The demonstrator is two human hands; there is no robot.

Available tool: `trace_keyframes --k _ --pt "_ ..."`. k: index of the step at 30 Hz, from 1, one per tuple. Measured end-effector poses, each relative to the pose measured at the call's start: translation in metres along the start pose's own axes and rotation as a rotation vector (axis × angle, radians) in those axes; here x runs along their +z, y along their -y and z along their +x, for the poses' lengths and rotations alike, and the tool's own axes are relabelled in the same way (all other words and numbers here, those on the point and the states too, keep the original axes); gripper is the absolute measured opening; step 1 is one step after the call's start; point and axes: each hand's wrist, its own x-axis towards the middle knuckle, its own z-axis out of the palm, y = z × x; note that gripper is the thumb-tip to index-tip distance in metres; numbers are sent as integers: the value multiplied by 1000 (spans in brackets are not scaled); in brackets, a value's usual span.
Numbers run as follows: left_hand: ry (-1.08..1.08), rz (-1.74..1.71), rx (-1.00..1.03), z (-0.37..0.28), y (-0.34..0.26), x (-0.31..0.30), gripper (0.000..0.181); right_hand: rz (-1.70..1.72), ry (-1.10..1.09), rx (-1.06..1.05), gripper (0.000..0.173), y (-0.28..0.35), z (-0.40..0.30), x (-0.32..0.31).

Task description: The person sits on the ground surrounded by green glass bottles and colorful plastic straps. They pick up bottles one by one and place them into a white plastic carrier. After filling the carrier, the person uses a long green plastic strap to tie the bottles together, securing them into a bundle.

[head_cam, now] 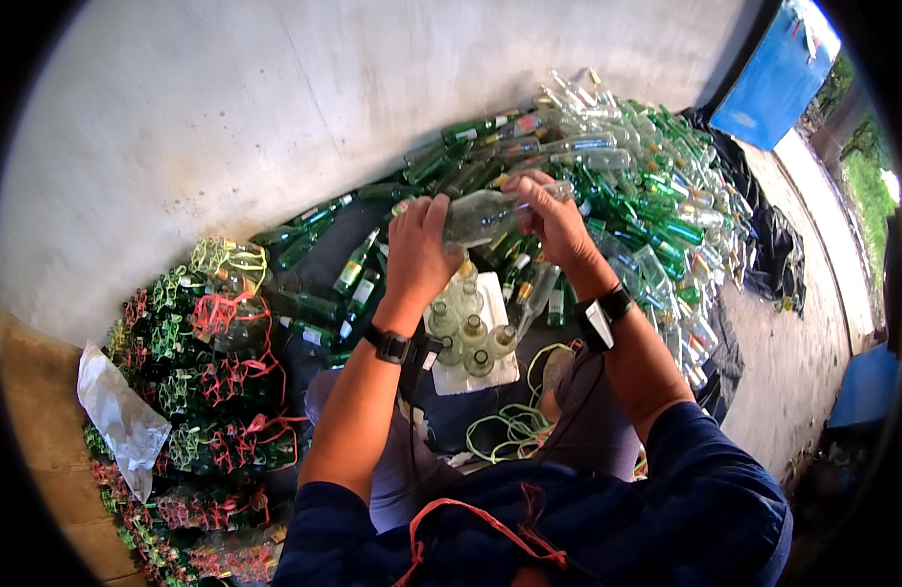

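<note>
A clear glass bottle (481, 218) lies nearly sideways between my two hands, above a white board. My left hand (420, 246) holds it at its wide base end. The fingers of my right hand (550, 216) are closed round its neck end, which points right. Below the hands, several clear glass bottles (474, 330) stand upright and close together on the white board (445, 382). Another clear bottle (540, 293) leans or lies at the board's right edge. Green string (506, 433) lies in loose loops on the floor near my foot.
A large heap of green and clear bottles (664, 213) lies against the wall (238, 110). At the left stand bottles bundled with red and green string (230, 378), with a white plastic sheet (124, 418) over some. Loose green bottles (354, 265) lie between. Blue panels (777, 81) stand right.
</note>
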Motion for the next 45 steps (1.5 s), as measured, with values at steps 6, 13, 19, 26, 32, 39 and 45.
trace_keyframes --k 6,13,19,26,32,39,45 --pt "-24 29 -5 5 -2 2 75 77 -12 27 26 17 -5 10" --pt "48 -50 -101 7 13 -3 45 50 -280 -48 16 18 8 -26" --pt "72 -90 -159 0 19 -1 23 -503 -237 -15 15 -5 6 -38" --pt "105 -120 -187 -5 26 3 19 -780 -92 153 18 -15 5 -44" --pt "150 -124 -212 -6 29 1 20 -733 33 283 19 -61 7 -59" --pt "233 -107 -251 -7 31 -7 21 -751 166 483 23 -105 3 -68" --pt "269 -101 -267 -10 36 -8 21 -847 246 496 27 -127 -7 -59"
